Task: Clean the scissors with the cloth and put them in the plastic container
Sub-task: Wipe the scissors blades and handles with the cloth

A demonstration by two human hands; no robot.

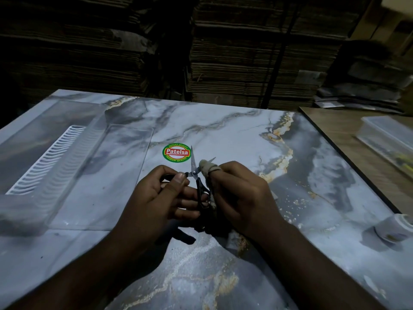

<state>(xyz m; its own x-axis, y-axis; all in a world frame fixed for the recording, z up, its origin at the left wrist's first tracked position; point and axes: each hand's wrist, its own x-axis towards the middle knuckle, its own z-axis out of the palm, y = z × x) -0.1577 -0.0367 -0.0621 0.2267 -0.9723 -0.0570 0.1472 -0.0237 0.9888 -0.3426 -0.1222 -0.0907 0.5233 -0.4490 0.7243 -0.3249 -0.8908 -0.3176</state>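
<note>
On the marbled table [234, 130], at its left side, lies a clear plastic container [73, 166], shallow and rectangular, with a white ribbed strip running along its bottom. Just right of it a round green-and-red sticker [176, 152] reading "Patelsa" is stuck to the top. Near the middle, above the table, the left hand [156, 202] holds the scissors [197, 182]: thumb and forefinger pinch close to the pivot and the other fingers curl under the black handles. The scissors are small, with short silvery blades spread apart, one pointing away toward the sticker and the other angling right. Their handles point back toward the person. Touching that right blade is a dirty off-white cloth [207, 173], wrapped over a fingertip of the right hand [241, 198], whose fingers are curled around the rest of the cloth hanging below. Both forearms reach in from the near edge. Farther right, on a wooden surface [335, 130], sits a clear tub [386, 139]; a tape roll [395, 227] rests near the right edge.
</note>
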